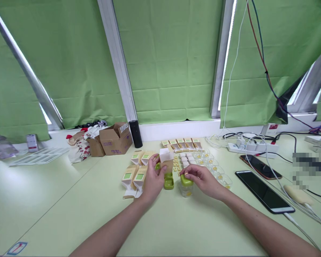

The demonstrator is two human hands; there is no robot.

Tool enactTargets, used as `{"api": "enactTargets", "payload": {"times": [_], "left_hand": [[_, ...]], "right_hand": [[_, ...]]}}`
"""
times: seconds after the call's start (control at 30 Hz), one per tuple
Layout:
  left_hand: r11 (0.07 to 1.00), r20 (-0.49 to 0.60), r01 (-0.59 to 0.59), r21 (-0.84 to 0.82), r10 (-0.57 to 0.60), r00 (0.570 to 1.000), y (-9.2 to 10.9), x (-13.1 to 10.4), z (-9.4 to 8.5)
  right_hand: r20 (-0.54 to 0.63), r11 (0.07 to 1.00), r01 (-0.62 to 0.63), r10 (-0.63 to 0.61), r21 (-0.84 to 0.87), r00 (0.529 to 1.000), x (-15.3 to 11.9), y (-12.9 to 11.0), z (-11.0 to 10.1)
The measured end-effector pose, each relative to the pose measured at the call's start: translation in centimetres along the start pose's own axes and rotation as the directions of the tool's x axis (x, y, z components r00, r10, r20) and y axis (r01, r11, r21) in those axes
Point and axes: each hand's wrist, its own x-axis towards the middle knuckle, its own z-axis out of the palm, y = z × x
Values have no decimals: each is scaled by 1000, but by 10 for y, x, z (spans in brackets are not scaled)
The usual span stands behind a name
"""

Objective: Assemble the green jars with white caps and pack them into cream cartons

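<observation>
My left hand (154,178) is closed around a small kraft-and-white carton (165,155), whose white flap stands up. My right hand (204,180) pinches the top of a green-lidded clear jar (186,189), fingertips on its green lid (187,180). Between the hands lie green lids (168,183), partly hidden under the carton. Just beyond are small yellow pieces (176,164) in rows and pale pinkish-white blocks (186,159). To the right of these stand several clear cups (214,167) with yellow marks inside. Left of my left hand are folded cartons with green windows (127,176).
More cartons (182,144) line the back. Cardboard boxes (116,139), a black cylinder (135,134) and a cloth bag (80,150) stand back left. On the right lie two phones (264,191), a power strip (253,148) and tangled cables. A white tray (40,156) lies far left.
</observation>
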Motion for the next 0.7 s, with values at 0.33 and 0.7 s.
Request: {"api": "enactTargets", "payload": {"times": [0.33,0.7], "left_hand": [[985,2,46,-166,-47,999,3,3,0],[917,47,192,-351,-187,981,0,5,-1]], "right_hand": [[49,999,1,1,-45,999,-1,6,-1],[5,996,-14,14,-86,1000,-2,2,0]]}}
